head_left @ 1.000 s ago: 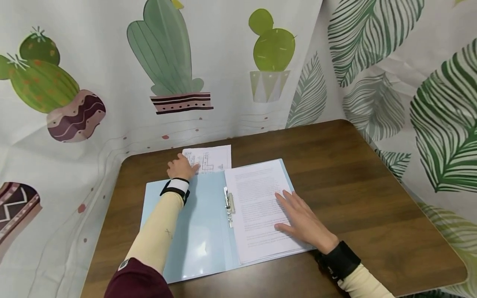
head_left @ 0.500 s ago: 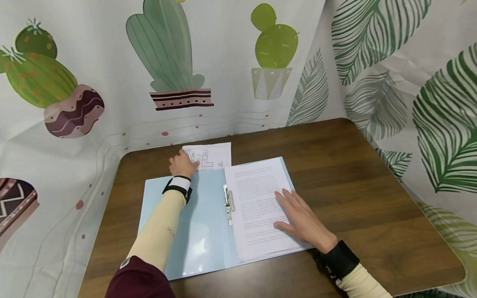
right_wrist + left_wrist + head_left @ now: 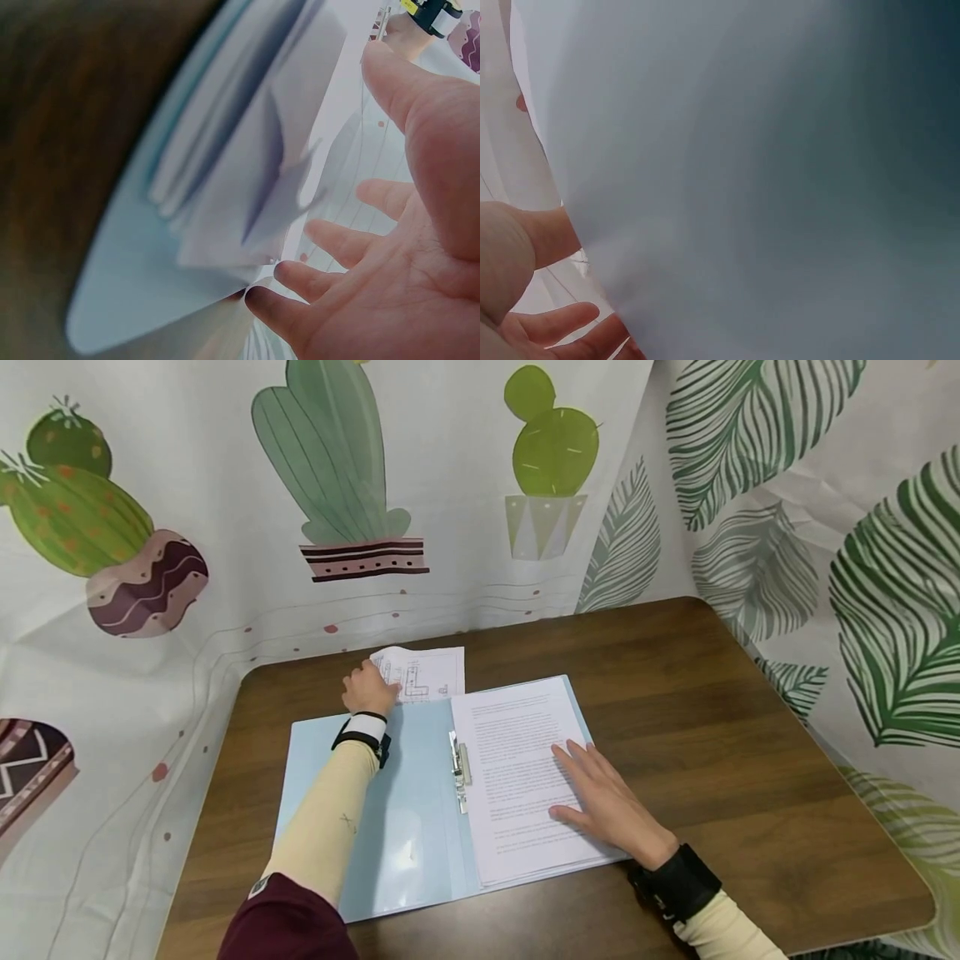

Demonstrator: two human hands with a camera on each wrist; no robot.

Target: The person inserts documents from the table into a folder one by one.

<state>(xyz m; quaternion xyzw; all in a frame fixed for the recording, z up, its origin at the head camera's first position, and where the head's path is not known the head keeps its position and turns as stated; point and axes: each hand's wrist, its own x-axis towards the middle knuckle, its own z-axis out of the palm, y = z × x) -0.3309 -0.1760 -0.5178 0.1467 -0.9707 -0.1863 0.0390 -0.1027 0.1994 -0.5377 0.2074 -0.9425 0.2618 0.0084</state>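
Beyond the folder's far edge lies a white sheet with a line drawing (image 3: 431, 672), its far left corner curling up. My left hand (image 3: 369, 687) is at that sheet's left side, thumb over the paper, fingers bent at its edge. In the left wrist view the fingers (image 3: 562, 322) are partly hidden behind a blurred pale surface. A light blue folder (image 3: 412, 827) lies spread flat, with printed pages (image 3: 510, 777) on its right half beside a metal clip (image 3: 461, 768). My right hand (image 3: 611, 802) rests on these pages, fingers straight and spread.
The brown wooden table (image 3: 750, 760) extends to the right of the folder. A white curtain (image 3: 465, 460) printed with cacti and leaves hangs behind it. In the right wrist view, page edges (image 3: 232, 232) stand apart at a folder corner.
My left hand has shifted slightly right at the drawing sheet, and the sheet's far left corner has lifted into a curl. The right hand stays nearly still on the pages.
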